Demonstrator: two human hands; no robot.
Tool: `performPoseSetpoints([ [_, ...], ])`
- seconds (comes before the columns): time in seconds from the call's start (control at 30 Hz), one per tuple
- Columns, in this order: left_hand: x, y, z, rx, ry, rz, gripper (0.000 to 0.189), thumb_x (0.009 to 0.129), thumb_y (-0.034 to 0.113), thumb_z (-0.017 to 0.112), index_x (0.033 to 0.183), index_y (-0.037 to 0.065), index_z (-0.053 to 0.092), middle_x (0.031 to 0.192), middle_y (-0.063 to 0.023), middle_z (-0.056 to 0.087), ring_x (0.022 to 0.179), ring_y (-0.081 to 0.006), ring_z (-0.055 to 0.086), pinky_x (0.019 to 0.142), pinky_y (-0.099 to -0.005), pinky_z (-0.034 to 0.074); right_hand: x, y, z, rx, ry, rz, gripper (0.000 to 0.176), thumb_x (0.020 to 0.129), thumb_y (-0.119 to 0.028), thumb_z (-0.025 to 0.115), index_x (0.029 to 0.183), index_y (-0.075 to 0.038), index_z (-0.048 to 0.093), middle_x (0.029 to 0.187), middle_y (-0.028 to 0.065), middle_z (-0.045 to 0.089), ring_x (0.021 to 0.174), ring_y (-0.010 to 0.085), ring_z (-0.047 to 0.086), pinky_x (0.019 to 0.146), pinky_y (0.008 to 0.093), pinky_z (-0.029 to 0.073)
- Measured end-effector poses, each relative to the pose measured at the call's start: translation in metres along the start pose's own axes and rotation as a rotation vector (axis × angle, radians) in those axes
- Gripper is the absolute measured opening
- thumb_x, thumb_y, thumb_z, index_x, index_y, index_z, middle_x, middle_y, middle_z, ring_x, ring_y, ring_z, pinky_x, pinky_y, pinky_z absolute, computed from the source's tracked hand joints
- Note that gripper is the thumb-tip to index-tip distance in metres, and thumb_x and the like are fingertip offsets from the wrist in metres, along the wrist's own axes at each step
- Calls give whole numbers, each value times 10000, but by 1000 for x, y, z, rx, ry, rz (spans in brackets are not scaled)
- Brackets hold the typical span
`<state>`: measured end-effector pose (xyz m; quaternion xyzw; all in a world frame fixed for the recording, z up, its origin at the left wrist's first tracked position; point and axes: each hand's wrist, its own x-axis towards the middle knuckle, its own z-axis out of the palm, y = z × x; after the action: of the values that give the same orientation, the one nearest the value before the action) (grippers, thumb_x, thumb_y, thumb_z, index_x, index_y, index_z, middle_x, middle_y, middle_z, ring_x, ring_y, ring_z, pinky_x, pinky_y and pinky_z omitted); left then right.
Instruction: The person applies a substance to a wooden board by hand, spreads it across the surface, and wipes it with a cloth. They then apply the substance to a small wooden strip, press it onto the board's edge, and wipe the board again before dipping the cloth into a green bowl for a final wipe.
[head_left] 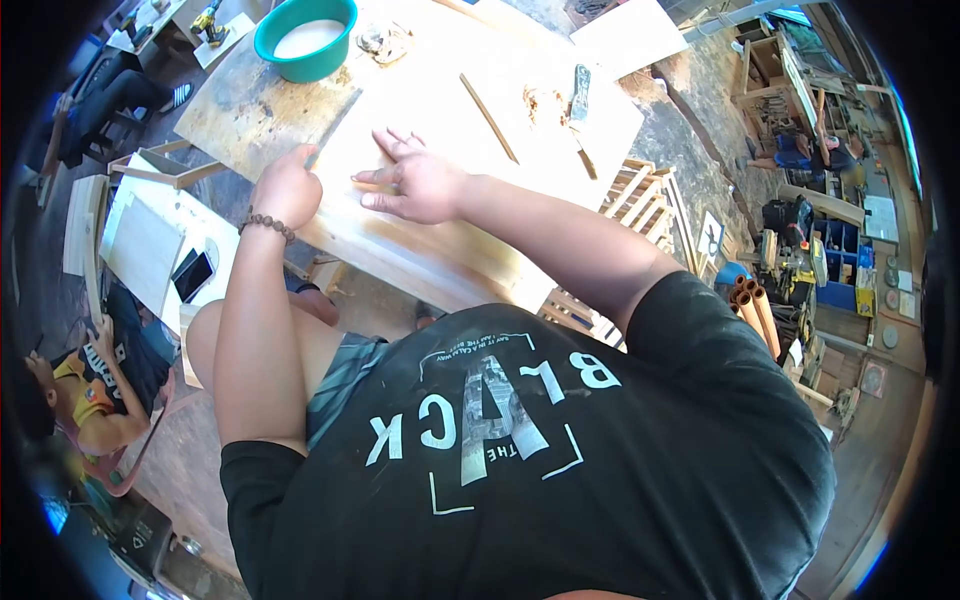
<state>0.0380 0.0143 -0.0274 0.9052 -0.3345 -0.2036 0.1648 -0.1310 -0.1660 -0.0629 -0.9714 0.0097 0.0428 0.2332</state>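
Note:
My left hand [288, 188], wearing a bead bracelet [268, 223], is closed at the left edge of a pale wooden board [430, 255]. Its fingers curl out of sight, and I cannot tell what they hold. To its right, my right hand [412, 182] is spread over the board with fingers apart and nothing in them. Beyond my hands lie a thin wooden stick [490, 118], a tool with a grey patterned handle [580, 92] and a narrow brown-tipped tool [587, 160]. A green basin [306, 42] of whitish contents stands at the far left of the worktop.
Wood shavings [545, 103] lie by the tools. Slatted wooden frames [640, 205] stand right of the worktop. At left, a phone [192, 274] rests on a white board [140, 240]; a person in yellow [110, 430] sits nearby. A yellow drill [210, 25] lies farther back.

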Motion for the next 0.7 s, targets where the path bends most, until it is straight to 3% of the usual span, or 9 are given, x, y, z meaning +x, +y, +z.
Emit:
performPoseSetpoints([
  [0.1, 0, -15, 2, 24, 7, 55, 459, 953, 96, 539, 1398, 78, 650, 1309, -244, 695, 1244, -392, 654, 1071, -470, 516, -21, 5, -13, 364, 130, 121, 632, 989, -539, 663, 1469, -127, 637, 1616, 290, 439, 1513, 433, 416, 1248, 494, 348],
  [0.2, -6, 3, -6, -14, -52, 11, 445, 964, 87, 547, 1398, 79, 645, 1280, -260, 700, 1215, -408, 664, 1050, -477, 528, -70, 20, -27, 272, 370, 282, 511, 959, -409, 706, 1372, -109, 698, 1519, 221, 580, 1403, 377, 562, 1180, 473, 444],
  [0.23, -4, -1, -3, 9, -44, 38, 444, 981, 102, 550, 1418, 95, 631, 1280, -246, 708, 1210, -402, 670, 1040, -477, 534, -81, 35, -22, 202, 570, 273, 434, 945, -325, 689, 1315, -100, 721, 1401, 190, 662, 1326, 355, 618, 1146, 466, 475],
  [0.3, -4, -2, 0, -1, -62, 15, 448, 988, 109, 554, 1432, 102, 620, 1279, -233, 716, 1205, -394, 677, 1034, -477, 538, -111, 61, -34, 77, 655, 566, 405, 963, -307, 674, 1311, -109, 728, 1338, 169, 675, 1292, 353, 621, 1130, 464, 484],
  [0.37, -5, -2, 1, -1, -63, -2, 454, 1000, 118, 555, 1451, 108, 604, 1279, -211, 727, 1200, -378, 686, 1028, -479, 542, -120, 89, -55, 16, 551, 941, 444, 1042, -409, 623, 1411, -173, 694, 1530, 234, 476, 1432, 382, 469, 1205, 482, 396],
  [0.4, -6, -2, 1, 11, -71, -10, 454, 1000, 120, 556, 1451, 110, 605, 1280, -211, 726, 1201, -378, 686, 1029, -479, 542, -125, 110, -64, -95, 459, 938, 530, 1066, -482, 559, 1507, -195, 615, 1591, 280, 393, 1477, 407, 398, 1245, 502, 331],
  [0.47, -4, 2, -1, 39, -83, -21, 455, 1000, 124, 557, 1452, 112, 606, 1283, -210, 725, 1202, -378, 685, 1031, -479, 541, -122, 127, -75, -347, 319, 922, 625, 1070, -579, 483, 1580, -220, 530, 1664, 280, 312, 1548, 442, 290, 1273, 566, 253],
  [0.57, -4, 6, -4, 59, -93, -27, 457, 997, 123, 552, 1451, 118, 608, 1289, -211, 722, 1208, -381, 681, 1032, -481, 540, -110, 138, -70, -385, 191, 847, 652, 1067, -606, 443, 1591, -225, 512, 1721, 291, 190, 1600, 480, 163, 1277, 656, 131],
  [0.7, -3, -1, -1, 47, -68, 3, 460, 995, 123, 547, 1450, 121, 610, 1286, -216, 720, 1205, -395, 676, 1031, -488, 539, -115, 139, -64, -391, 148, 810, 725, 1039, -695, 444, 1590, -230, 514, 1739, 269, 165, 1620, 465, 110, 1284, 652, 109],
])
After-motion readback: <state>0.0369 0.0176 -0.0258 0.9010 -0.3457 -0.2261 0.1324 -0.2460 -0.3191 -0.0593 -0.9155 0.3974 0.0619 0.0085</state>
